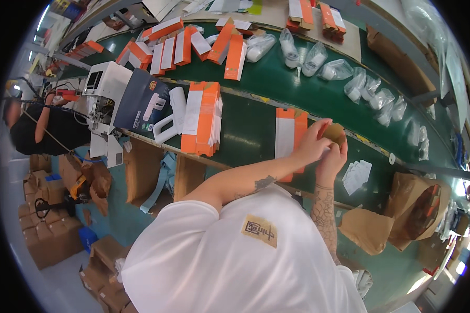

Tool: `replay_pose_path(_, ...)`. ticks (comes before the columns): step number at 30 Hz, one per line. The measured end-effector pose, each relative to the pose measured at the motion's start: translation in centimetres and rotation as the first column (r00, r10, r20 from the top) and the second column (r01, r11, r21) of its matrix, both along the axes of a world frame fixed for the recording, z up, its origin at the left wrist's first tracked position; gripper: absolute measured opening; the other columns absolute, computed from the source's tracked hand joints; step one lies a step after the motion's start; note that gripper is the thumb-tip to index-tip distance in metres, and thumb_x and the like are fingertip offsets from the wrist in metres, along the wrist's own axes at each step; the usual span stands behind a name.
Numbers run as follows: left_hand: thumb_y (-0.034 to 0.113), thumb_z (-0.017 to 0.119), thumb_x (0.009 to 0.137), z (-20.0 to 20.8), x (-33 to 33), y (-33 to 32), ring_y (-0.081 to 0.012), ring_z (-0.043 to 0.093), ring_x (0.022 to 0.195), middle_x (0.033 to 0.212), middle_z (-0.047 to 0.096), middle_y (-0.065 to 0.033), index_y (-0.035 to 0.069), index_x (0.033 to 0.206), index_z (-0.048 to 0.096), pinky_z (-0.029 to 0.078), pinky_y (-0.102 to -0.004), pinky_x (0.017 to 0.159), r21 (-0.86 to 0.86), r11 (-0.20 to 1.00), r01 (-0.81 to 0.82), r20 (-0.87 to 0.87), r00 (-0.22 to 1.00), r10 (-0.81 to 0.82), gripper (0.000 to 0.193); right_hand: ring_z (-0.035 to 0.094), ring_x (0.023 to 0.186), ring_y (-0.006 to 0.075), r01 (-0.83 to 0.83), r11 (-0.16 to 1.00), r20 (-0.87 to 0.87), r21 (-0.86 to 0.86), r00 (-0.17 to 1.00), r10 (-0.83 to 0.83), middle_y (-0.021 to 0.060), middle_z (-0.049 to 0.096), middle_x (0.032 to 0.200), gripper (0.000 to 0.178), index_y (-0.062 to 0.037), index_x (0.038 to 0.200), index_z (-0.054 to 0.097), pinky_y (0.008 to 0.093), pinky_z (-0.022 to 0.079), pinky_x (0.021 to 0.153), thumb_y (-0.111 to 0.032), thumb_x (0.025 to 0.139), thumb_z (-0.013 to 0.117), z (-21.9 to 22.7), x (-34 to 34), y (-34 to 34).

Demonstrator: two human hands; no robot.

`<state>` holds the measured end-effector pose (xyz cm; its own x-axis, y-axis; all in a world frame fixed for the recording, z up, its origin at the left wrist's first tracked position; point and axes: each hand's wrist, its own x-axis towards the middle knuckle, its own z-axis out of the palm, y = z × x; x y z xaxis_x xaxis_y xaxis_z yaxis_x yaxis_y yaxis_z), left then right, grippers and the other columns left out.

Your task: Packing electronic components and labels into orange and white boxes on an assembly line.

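Note:
In front of my chest, both hands meet around a small cardboard carton, whose brown inside shows at its open end. My left hand grips its left side, fingers bent at the upper edge. My right hand is closed on its near right side; a bit of white shows between the fingers, too small to name. Just left of my hands lie orange and white flat cartons, partly under my left wrist. Several white leaflets are spread on the green bench to the right.
A stack of orange cartons stands left, beside white handheld devices and a dark printed box. Bagged white devices and orange boxes line the green belt. Brown paper lies at right. Another person works far left by a white machine.

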<state>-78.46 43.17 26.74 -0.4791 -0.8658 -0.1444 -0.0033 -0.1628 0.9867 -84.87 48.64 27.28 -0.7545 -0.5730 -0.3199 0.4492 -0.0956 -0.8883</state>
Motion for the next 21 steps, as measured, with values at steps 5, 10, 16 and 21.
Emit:
replay_pose_path(5,0.001,0.045,0.084,2.8,1.0,-1.6,-0.0124,0.055,0.105,0.115,0.060,-0.0063,0.003,0.131,0.053,0.043,-0.0256,0.093,0.403,0.898,0.175,-0.382,0.924,-0.009,0.047,0.051,0.122,0.0231,-0.096,0.902,0.355,-0.420,0.898,0.261,0.0130,0.053,0.133,0.044,0.0054,0.135,0.045,0.0350,0.038,0.105,-0.003,0.092,0.043,2.6,-2.3,0.9)
replay_pose_path(10,0.000,0.053,0.077,0.8,0.4,-1.9,-0.0168,0.053,0.107,0.118,0.056,-0.0078,0.003,0.102,0.066,0.042,-0.0280,0.091,0.014,0.995,0.097,-0.294,0.952,-0.089,0.028,0.055,0.115,0.0250,-0.054,0.964,0.135,-0.259,0.987,0.091,0.0175,0.060,0.121,0.028,0.0072,0.108,0.061,0.0348,0.040,0.103,0.003,0.085,0.046,1.0,-1.9,0.0)
replay_pose_path(16,-0.003,0.049,0.080,2.4,0.7,-1.5,-0.0203,0.054,0.110,0.122,0.056,-0.0102,0.002,0.095,0.066,0.041,-0.0306,0.097,0.172,0.975,0.139,-0.232,0.968,-0.097,0.023,0.058,0.104,0.0185,-0.081,0.986,0.050,-0.147,0.995,0.090,0.0123,0.062,0.109,0.026,0.0035,0.102,0.060,0.0286,0.046,0.092,0.010,0.080,0.047,1.6,-1.3,0.8)
replay_pose_path(21,-0.010,0.044,0.078,4.1,-0.3,-0.9,-0.0187,0.056,0.110,0.120,0.058,-0.0110,0.007,0.126,0.051,0.044,-0.0313,0.099,0.168,0.978,0.125,-0.189,0.978,-0.093,0.051,0.059,0.098,0.0141,-0.031,0.979,0.022,-0.202,0.999,0.036,0.0084,0.062,0.107,0.031,0.0017,0.109,0.056,0.0262,0.047,0.088,0.012,0.081,0.049,2.2,-1.5,1.0)
